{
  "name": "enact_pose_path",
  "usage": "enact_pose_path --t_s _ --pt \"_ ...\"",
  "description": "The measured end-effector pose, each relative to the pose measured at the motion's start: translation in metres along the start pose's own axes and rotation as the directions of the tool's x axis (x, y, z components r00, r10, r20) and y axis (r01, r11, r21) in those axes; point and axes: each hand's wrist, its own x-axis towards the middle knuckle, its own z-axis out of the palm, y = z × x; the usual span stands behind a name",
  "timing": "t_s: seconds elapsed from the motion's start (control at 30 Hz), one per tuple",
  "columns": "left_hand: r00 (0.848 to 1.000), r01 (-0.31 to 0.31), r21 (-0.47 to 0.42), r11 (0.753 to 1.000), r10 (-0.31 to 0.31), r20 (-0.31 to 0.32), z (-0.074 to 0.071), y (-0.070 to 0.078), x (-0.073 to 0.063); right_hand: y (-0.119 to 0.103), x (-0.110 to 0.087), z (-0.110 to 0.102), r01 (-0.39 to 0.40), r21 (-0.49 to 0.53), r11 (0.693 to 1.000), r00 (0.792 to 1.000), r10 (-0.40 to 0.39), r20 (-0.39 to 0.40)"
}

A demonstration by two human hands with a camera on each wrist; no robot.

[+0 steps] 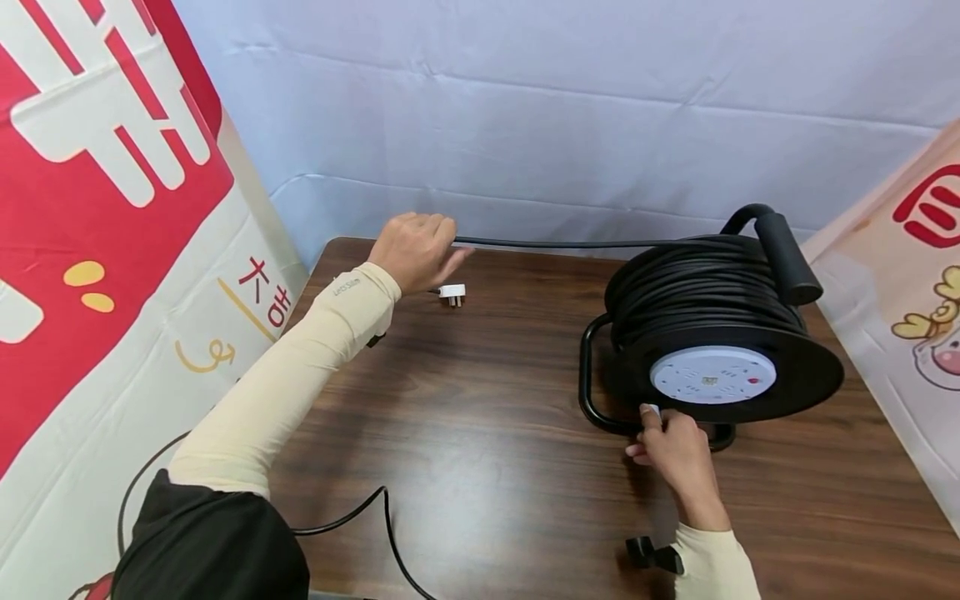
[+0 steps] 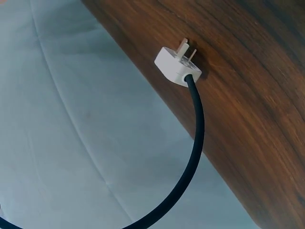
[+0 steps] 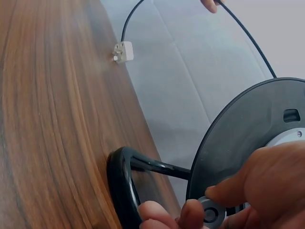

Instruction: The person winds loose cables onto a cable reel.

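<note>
A black cable reel [image 1: 697, 287] with a white socket panel [image 1: 712, 375] stands at the right of the table on its black tube frame [image 3: 125, 191]. My left hand [image 1: 416, 250] grips the black cable [image 1: 555, 244], which stretches from the top of the drum along the table's back edge. Below that hand, the white plug [image 2: 171, 67] at the cable's end lies on the table with its prongs showing. My right hand [image 1: 678, 454] is at the reel's front flange. In the right wrist view, its thumb and fingers pinch a round grey knob [image 3: 212, 213] there.
The reel's black carrying handle [image 1: 787, 258] juts up at its right. Another thin black cord [image 1: 386, 508] runs over the front of the wooden table [image 1: 480, 400]. A pale cloth [image 1: 525, 150] hangs behind, with printed banners [image 1: 225, 283] at the sides.
</note>
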Motion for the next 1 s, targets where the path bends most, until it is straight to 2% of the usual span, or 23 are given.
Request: enact_pose_path --t_s 0.27,0.37,0.67,1.0 --pt "1.000 0.018 -0.021 1.000 -0.018 0.002 0.003 0.002 0.000 -0.008 -0.001 0.002 -0.018 0.117 0.993 1.000 0.017 0.017" --pt "1.000 0.006 -0.019 1.000 -0.006 0.009 0.003 0.003 0.000 -0.010 -0.001 0.003 -0.021 0.140 0.990 1.000 0.018 0.017" --pt "0.997 -0.066 0.017 0.998 0.067 -0.025 0.004 0.000 0.006 -0.012 -0.005 0.004 -0.014 0.096 0.995 1.000 0.013 0.015" --pt "0.997 -0.080 0.019 0.997 0.080 0.019 0.006 0.001 0.007 -0.017 -0.006 0.004 -0.017 0.125 0.992 1.000 0.015 0.019"
